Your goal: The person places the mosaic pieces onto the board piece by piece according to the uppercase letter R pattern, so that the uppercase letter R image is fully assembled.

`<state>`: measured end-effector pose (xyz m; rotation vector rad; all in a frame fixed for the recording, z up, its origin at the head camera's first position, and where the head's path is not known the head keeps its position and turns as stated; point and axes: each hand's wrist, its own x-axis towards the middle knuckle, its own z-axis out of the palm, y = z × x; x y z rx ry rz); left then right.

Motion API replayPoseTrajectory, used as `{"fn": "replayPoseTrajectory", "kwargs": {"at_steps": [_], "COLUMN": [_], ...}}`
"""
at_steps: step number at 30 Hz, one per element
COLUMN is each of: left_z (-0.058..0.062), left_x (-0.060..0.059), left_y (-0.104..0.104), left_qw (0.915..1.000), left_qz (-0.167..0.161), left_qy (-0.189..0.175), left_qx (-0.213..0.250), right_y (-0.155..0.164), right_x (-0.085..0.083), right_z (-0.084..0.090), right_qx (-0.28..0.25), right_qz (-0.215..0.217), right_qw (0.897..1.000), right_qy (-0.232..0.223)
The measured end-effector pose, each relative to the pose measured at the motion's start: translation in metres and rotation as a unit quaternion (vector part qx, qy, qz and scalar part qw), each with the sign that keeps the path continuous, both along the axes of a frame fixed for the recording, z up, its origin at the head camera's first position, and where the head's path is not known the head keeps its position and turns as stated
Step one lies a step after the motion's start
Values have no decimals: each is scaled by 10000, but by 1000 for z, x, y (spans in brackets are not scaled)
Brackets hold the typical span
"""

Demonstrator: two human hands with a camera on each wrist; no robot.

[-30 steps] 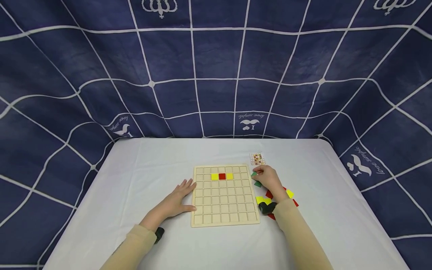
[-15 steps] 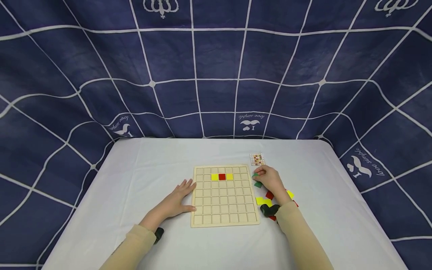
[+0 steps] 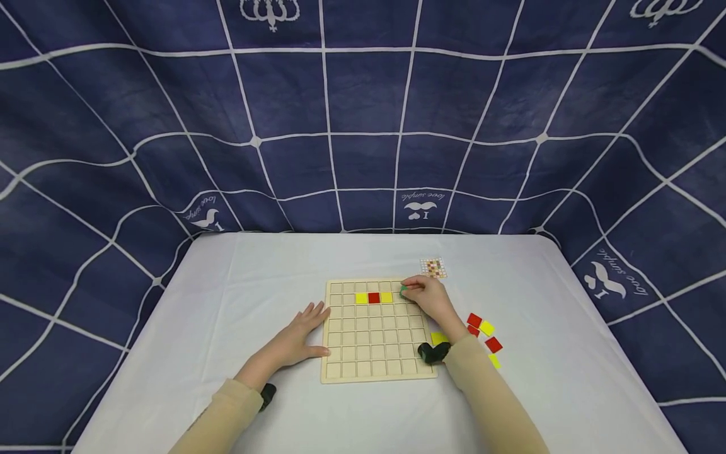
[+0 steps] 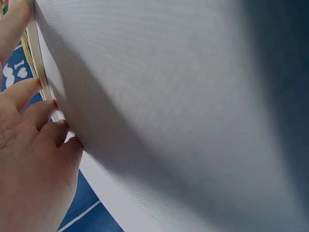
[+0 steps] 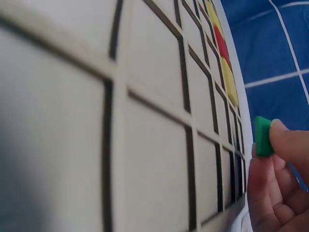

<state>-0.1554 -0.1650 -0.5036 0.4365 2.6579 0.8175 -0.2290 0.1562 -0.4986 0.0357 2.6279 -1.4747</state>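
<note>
A pale wooden grid board point(image 3: 368, 339) lies on the white table. In its second row from the far edge sit a yellow tile point(image 3: 361, 298), a red tile point(image 3: 374, 297) and another yellow tile point(image 3: 386, 297). My right hand point(image 3: 431, 300) pinches a green square tile point(image 5: 263, 137) between thumb and fingers, over the board's far right part, to the right of those tiles. Along the board's left edge rests my left hand point(image 3: 292, 337), its fingers spread and the fingertips and thumb touching the rim.
Loose red tiles point(image 3: 493, 344) and yellow tiles point(image 3: 486, 328) lie right of the board, some partly hidden by the right wrist. A small printed pattern card point(image 3: 433, 267) lies beyond the board's far right corner. A dark blue curtain point(image 3: 363, 157) surrounds the table.
My right hand has moved left from the table beside the board to over its far right squares, carrying a green tile. More loose tiles at the right now show. The left hand stays put.
</note>
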Motion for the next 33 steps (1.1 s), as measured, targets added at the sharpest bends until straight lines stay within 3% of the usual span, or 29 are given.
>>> {"fn": "replayPoseTrajectory", "kwargs": {"at_steps": [5, 14, 26, 33], "left_z": [-1, -2, -3, -4], "left_x": [0, -1, -3, -3], "left_y": [1, 2, 1, 1], "left_qw": [10000, 10000, 10000, 10000], "left_qz": [9, 8, 51, 36], "left_qy": [54, 26, -15, -18], "left_qx": [-45, -9, -11, -32], "right_y": [-7, -14, -20, -14], "right_x": [2, 5, 7, 8], "right_z": [-2, 0, 3, 4], "right_qx": [380, 577, 1091, 945], "right_qz": [159, 118, 292, 289], "right_qw": [9990, 9981, 9919, 9943], "right_qy": [158, 193, 588, 392]}}
